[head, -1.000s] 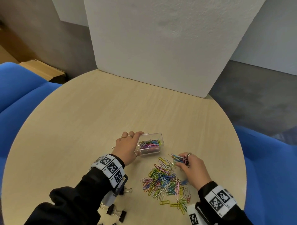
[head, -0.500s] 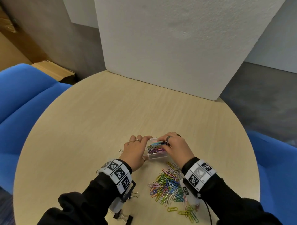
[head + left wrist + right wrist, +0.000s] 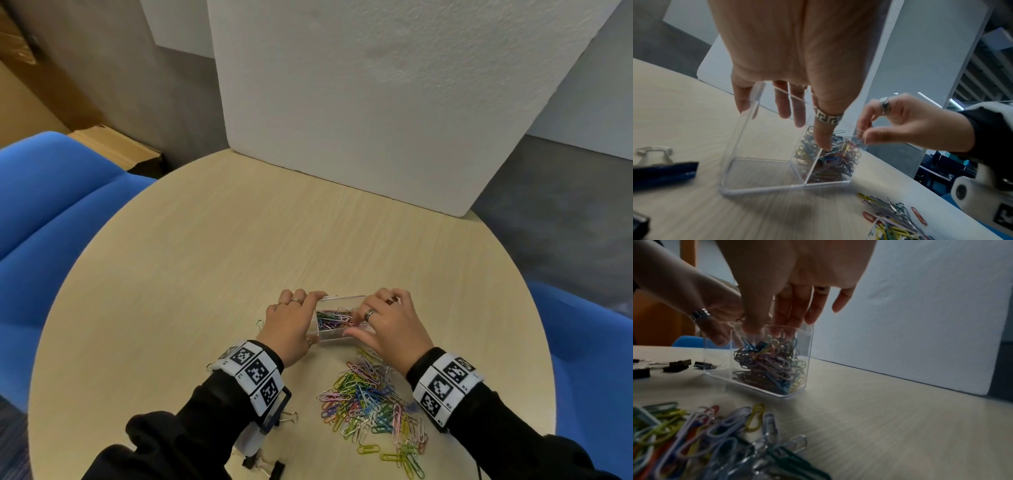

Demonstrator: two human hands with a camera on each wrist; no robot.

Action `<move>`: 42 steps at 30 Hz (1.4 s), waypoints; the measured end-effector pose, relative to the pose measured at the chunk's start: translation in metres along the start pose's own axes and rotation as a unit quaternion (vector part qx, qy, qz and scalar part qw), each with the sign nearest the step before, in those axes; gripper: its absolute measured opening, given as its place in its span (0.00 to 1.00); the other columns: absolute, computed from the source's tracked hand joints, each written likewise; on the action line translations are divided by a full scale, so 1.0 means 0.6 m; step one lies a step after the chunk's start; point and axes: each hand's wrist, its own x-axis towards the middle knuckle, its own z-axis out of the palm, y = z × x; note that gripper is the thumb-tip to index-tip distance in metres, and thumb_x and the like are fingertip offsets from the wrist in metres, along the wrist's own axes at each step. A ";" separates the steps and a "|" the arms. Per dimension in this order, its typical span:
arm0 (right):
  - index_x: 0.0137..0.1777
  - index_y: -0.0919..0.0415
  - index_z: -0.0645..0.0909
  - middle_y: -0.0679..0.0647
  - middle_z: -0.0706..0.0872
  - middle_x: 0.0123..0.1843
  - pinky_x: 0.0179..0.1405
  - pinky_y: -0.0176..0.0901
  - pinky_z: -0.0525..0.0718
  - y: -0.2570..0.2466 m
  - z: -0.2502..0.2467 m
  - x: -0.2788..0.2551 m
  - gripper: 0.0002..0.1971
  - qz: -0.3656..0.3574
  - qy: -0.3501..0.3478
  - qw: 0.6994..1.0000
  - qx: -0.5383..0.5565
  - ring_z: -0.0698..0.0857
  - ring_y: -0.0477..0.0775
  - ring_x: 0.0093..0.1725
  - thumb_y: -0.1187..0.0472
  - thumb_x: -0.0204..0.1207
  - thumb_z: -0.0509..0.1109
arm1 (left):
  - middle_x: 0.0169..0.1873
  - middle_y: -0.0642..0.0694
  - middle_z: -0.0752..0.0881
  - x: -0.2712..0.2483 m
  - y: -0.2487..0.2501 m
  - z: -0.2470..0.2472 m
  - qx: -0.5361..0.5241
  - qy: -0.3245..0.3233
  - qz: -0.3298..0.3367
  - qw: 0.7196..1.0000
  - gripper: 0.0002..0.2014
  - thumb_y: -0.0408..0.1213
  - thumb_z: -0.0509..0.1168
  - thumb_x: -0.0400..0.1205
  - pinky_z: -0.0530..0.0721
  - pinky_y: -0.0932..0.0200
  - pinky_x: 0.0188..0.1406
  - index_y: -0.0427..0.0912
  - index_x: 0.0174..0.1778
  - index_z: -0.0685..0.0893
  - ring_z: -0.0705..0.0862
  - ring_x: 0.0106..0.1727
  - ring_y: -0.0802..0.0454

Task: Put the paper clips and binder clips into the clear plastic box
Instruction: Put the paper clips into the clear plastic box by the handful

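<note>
A clear plastic box (image 3: 334, 337) (image 3: 760, 175) (image 3: 801, 363) stands on the round table, its right compartment part full of coloured paper clips (image 3: 334, 317) (image 3: 830, 159) (image 3: 768, 368). My left hand (image 3: 310, 318) (image 3: 797, 113) grips the box's left end, thumb at the front and fingers behind the far wall. My right hand (image 3: 356, 322) (image 3: 865, 136) (image 3: 772, 327) reaches down into the box's right end, thumb and fingers pinched on a few thin clips just above the heap. A loose pile of paper clips (image 3: 370, 401) (image 3: 892, 219) (image 3: 694, 434) lies in front of the box.
Binder clips (image 3: 265, 466) (image 3: 663, 172) (image 3: 677, 365) lie near my left forearm at the table's near edge. A white foam board (image 3: 376, 102) stands at the back of the wooden table (image 3: 239, 257). Blue chairs (image 3: 51, 205) flank the table.
My right hand lifted a pinch of clips from the pile, carried it to the box and lowered its fingers into it. The left hand stayed on the box.
</note>
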 end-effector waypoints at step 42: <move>0.45 0.42 0.86 0.37 0.86 0.44 0.42 0.47 0.59 -0.043 0.018 0.008 0.10 -0.012 -0.092 0.996 -0.006 0.78 0.47 0.45 0.45 0.68 0.66 | 0.66 0.50 0.71 0.000 -0.004 0.006 0.001 0.007 0.001 1.000 0.34 0.43 0.67 0.78 0.71 0.51 0.61 0.54 0.78 0.57 0.66 0.68 0.47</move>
